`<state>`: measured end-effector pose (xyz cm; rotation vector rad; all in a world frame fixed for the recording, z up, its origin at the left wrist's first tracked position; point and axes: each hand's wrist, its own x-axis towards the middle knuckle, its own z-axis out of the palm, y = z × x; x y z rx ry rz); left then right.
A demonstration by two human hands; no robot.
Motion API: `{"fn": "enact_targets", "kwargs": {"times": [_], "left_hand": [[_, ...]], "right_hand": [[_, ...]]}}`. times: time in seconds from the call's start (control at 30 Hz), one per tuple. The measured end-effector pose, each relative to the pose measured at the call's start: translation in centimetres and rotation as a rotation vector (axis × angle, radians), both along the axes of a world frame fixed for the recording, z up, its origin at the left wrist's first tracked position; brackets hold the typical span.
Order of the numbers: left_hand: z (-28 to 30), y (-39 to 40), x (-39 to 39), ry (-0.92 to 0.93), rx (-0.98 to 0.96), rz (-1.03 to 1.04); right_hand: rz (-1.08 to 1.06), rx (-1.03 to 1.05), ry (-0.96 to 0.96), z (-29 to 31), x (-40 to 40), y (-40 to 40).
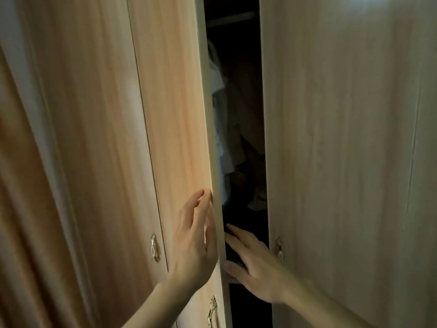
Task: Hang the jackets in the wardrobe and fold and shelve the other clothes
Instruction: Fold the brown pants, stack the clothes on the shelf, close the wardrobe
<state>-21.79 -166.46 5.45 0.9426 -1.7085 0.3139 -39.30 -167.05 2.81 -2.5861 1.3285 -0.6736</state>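
I face a light wooden wardrobe whose two doors stand slightly ajar. My left hand lies flat with straight fingers on the edge of the left door. My right hand reaches with straight fingers into the dark gap between the doors, close to the inner edge of the left door. The right door hangs beside it. Inside the gap, pale hanging clothes and darker brownish garments show dimly. A rail or shelf edge crosses the top of the gap.
Metal handles sit on the far-left door, the left door and the right door. Another door panel stands at the left, with a tan curtain-like surface beyond it. The interior is dark.
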Motion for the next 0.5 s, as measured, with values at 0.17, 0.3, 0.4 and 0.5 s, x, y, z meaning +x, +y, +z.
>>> {"fn": "enact_targets", "kwargs": {"times": [0.17,0.3,0.4,0.5], "left_hand": [[0.4,-2.5,-3.2,-0.114,0.041,0.03],[0.5,-5.0,-5.0,-0.168,0.122,0.082],[0.1,-6.6,-6.1,-0.15,0.122,0.092],[-0.2,-7.9,-6.5,-0.17,0.094,0.096]], "right_hand": [[-0.005,0.02,-0.029,-0.5,-3.6,-3.1],[-0.037,0.044,-0.062,-0.3,-5.7,-5.0],[-0.069,0.073,-0.056,-0.1,-6.3,-6.1],[-0.085,0.047,-0.06,-0.1,-6.8,-7.2]]}}
